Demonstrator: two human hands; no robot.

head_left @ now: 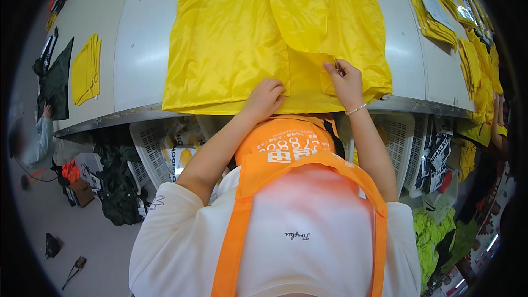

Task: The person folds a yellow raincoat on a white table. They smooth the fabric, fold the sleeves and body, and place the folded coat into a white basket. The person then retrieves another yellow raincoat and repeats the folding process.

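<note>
Head view: right hand [348, 84] pinching small dark item [339, 68], thumb and fingertips nearly together, beside loose flap edge of yellow cloth [225, 44]. Left hand [264, 99] curled on cloth near hem; cannot tell whether gripping. Cloth glossy, thin, wrinkled, spread broad over smooth pale table [144, 38], hem along near edge.

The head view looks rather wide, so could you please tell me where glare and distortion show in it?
In the head view, the table appears curved along its front edge and the corners go black; in the same head view, soft glare lies on the table's pale top and sheen on the yellow cloth, while the left hand and right hand look fairly sharp.
</note>
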